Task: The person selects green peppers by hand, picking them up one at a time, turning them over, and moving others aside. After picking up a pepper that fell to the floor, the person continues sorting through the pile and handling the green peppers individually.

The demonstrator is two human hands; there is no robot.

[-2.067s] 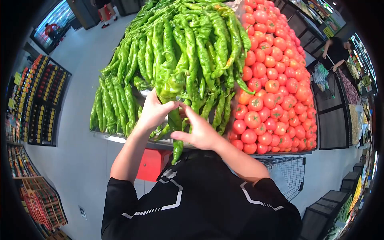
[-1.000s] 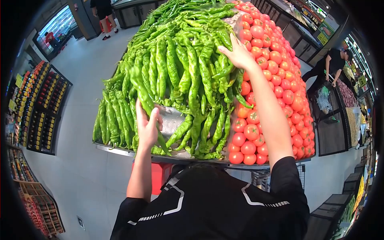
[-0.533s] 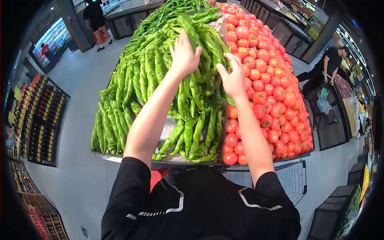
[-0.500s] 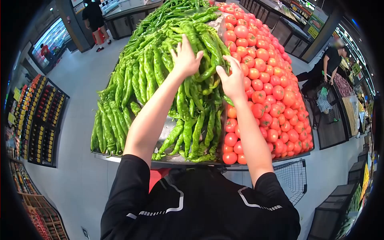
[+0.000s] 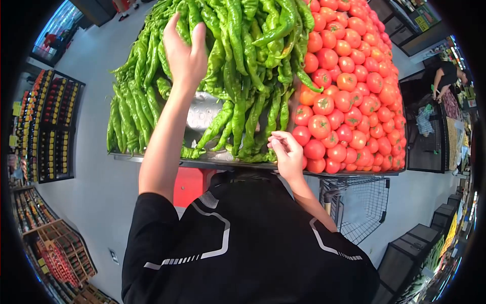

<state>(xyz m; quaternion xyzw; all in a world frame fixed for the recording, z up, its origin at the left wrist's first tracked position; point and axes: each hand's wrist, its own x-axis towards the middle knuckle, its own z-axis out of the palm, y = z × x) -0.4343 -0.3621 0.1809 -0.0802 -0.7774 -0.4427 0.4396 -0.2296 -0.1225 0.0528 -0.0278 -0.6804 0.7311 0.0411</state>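
Observation:
Long green chili peppers (image 5: 235, 45) lie heaped on a metal display stand (image 5: 203, 114). My left hand (image 5: 186, 58) is over the left part of the heap, thumb and fingers spread, with nothing visible in it. At the stand's front edge, my right hand (image 5: 288, 154) has its fingers curled in toward the thumb, and I see nothing between them. It is beside the lowest pepper tips and the front tomatoes. A large pile of red tomatoes (image 5: 347, 83) fills the stand's right side. One curved pepper (image 5: 304, 76) hangs over toward the tomatoes.
Below the stand's front are a red box (image 5: 190, 186) and a wire shopping cart (image 5: 362, 205). Shelves of jars (image 5: 55, 126) stand at the left. Another person (image 5: 445, 76) bends over a cart at the far right. Dark crates (image 5: 412, 248) line the lower right.
My left hand has shifted left across the peppers. My right hand has drawn back from the heap to the front edge, its fingers now curled. The view has tilted down.

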